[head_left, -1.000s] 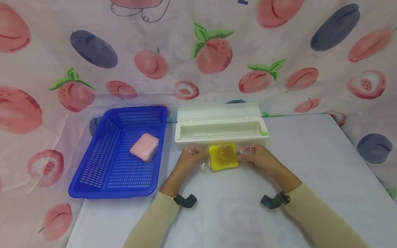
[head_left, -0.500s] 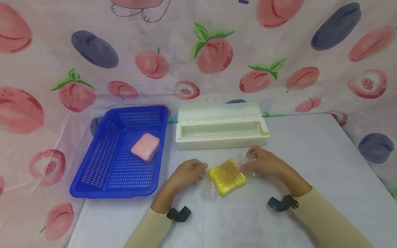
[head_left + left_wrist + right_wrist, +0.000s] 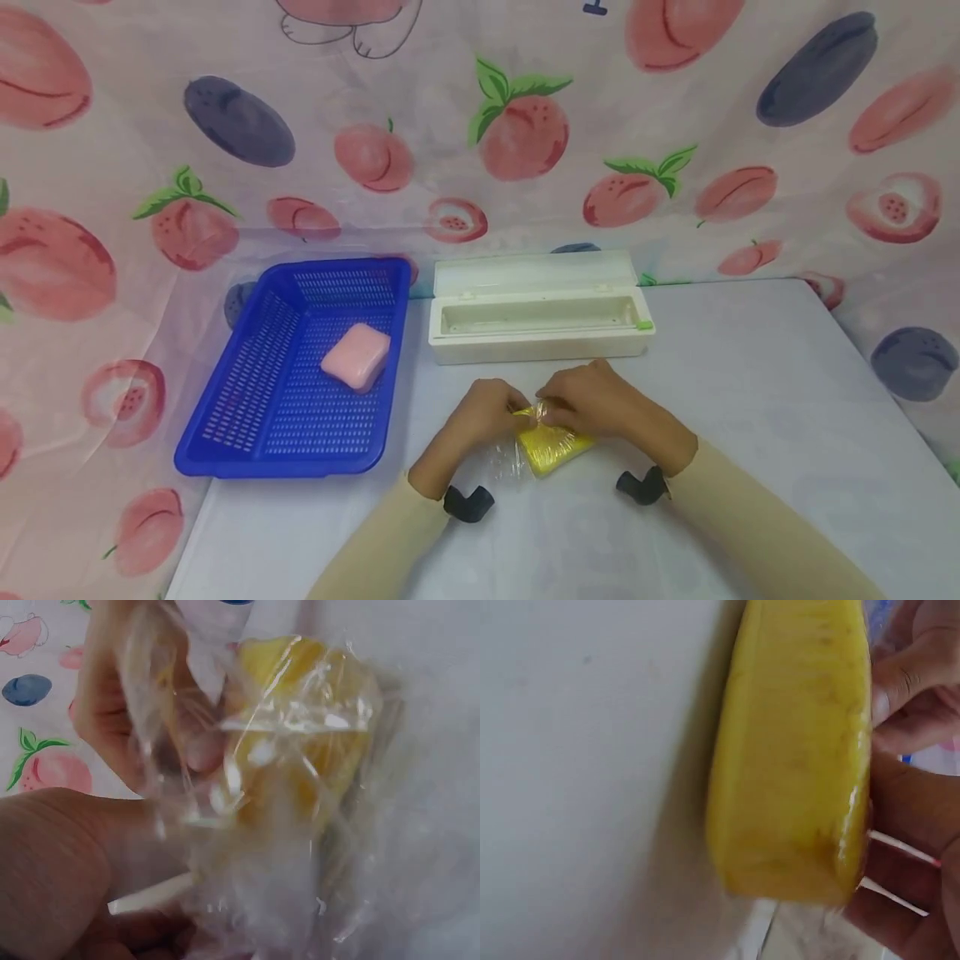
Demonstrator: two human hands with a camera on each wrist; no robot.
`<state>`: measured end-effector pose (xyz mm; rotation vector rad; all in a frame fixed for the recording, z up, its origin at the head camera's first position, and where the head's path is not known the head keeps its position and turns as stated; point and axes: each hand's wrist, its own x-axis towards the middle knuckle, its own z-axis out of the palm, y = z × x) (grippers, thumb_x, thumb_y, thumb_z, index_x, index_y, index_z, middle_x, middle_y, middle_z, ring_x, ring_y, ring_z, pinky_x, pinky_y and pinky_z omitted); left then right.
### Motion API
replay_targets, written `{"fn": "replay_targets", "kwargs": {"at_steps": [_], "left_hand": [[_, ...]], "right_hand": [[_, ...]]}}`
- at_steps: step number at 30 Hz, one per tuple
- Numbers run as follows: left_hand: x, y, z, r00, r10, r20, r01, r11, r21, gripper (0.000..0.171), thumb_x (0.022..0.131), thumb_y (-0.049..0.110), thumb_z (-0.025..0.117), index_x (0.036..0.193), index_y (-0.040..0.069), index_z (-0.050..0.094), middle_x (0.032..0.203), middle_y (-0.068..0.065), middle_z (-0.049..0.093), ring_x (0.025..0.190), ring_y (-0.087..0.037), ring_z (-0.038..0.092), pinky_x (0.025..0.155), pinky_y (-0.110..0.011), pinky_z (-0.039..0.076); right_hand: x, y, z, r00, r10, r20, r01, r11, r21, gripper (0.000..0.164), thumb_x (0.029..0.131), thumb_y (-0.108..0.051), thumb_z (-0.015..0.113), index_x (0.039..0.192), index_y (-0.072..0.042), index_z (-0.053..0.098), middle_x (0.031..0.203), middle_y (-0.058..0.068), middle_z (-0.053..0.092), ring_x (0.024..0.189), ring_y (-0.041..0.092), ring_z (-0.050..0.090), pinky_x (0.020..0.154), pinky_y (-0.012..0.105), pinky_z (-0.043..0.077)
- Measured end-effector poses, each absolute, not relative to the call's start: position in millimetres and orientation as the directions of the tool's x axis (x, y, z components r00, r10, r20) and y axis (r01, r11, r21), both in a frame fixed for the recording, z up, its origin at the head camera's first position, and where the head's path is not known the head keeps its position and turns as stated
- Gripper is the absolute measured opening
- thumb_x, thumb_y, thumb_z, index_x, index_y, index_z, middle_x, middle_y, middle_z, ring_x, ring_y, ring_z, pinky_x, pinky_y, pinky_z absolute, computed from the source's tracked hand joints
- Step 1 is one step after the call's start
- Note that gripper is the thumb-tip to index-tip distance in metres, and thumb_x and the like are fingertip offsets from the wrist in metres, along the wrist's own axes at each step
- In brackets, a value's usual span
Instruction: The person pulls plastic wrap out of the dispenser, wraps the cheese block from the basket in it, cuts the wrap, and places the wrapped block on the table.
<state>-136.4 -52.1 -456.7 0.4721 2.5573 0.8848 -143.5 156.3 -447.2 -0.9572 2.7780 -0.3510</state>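
I have both hands together at a yellow slice (image 3: 553, 450), shaped like a piece of bread and wrapped in clear film (image 3: 506, 463). My left grip (image 3: 486, 412) is narrow, pinching the wrapping at the slice's upper left, and my right grip (image 3: 598, 402) is narrow too, its fingers bent onto the wrapped upper edge from the other side. The two sets of fingertips are close together, and my right hand covers part of the slice. Loose film spreads out below my left fingers, wrinkled and shiny; close by my left wrist it is blurred, so I cannot tell every fold. From my right wrist I see one plain yellow side of the slice; I cannot tell whether its underside touches the white surface (image 3: 757, 392). The slice is in front of me, just on the near side of a long white box (image 3: 525, 351) whose lid (image 3: 536, 273) stands raised at the back; a small green tab (image 3: 644, 326) sits at the box's right end. To my left is a blue basket (image 3: 262, 468) with slotted walls, and a pink block (image 3: 356, 357) lies inside it, close to its right wall. Cloth printed with fruit (image 3: 525, 137) hangs behind everything. I wear pale sleeves (image 3: 765, 533), with a black piece (image 3: 469, 505) at each wrist.
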Motion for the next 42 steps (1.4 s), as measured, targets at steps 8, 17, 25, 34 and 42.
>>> {"fn": "replay_targets", "kwargs": {"at_steps": [8, 17, 25, 34, 42], "left_hand": [[-127, -53, -455, -0.888, 0.404, -0.220, 0.180, 0.746, 0.641, 0.020, 0.090, 0.030, 0.078, 0.097, 0.012, 0.083, 0.093, 0.000, 0.080, 0.084, -0.012, 0.068, 0.071, -0.026, 0.053], [-106, -55, -465, -0.909, 0.357, -0.214, 0.136, 0.741, 0.657, 0.031, 0.087, 0.027, 0.077, 0.062, 0.015, 0.063, 0.056, 0.008, 0.056, 0.055, -0.010, 0.050, 0.049, -0.024, 0.038], [-77, -54, -477, -0.901, 0.279, -0.332, -0.143, 0.532, 0.835, 0.033, 0.100, 0.033, 0.066, 0.083, 0.010, 0.051, 0.062, -0.002, 0.065, 0.050, -0.012, 0.065, 0.047, -0.028, 0.052], [-56, -63, -464, -0.897, 0.288, -0.335, -0.242, 0.314, 0.918, 0.022, 0.096, 0.023, 0.066, 0.095, 0.006, 0.052, 0.089, -0.009, 0.070, 0.068, -0.018, 0.076, 0.061, -0.027, 0.057], [-48, -75, -463, -0.844, 0.537, -0.012, 0.247, 0.407, 0.880, 0.042, 0.079, -0.008, 0.072, 0.119, 0.006, 0.071, 0.131, -0.007, 0.059, 0.099, -0.007, 0.069, 0.086, -0.019, 0.056]], "right_hand": [[-144, 162, -451, -0.749, -0.663, -0.013, -0.631, 0.718, -0.292, 0.028, 0.084, -0.040, 0.082, 0.108, -0.026, 0.079, 0.103, -0.013, 0.076, 0.103, 0.014, 0.069, 0.091, 0.052, 0.044], [-123, 164, -452, -0.832, -0.521, 0.192, -0.551, 0.814, -0.183, 0.017, 0.087, -0.032, 0.080, 0.100, -0.021, 0.078, 0.105, 0.000, 0.071, 0.101, 0.023, 0.063, 0.085, 0.045, 0.051], [-85, 176, -443, -0.872, -0.355, -0.338, -0.007, 0.699, -0.715, 0.036, 0.098, -0.037, 0.068, 0.100, -0.008, 0.047, 0.067, 0.005, 0.054, 0.054, 0.016, 0.063, 0.052, 0.031, 0.051], [-67, 187, -456, -0.787, -0.429, -0.443, 0.247, 0.440, -0.864, 0.040, 0.087, -0.030, 0.082, 0.100, -0.007, 0.053, 0.105, 0.013, 0.061, 0.079, 0.024, 0.073, 0.072, 0.034, 0.057], [-57, 185, -456, -0.832, -0.537, -0.141, -0.187, 0.509, -0.840, 0.045, 0.068, -0.021, 0.095, 0.108, -0.017, 0.073, 0.117, 0.003, 0.055, 0.087, 0.008, 0.065, 0.075, 0.021, 0.058]]}}
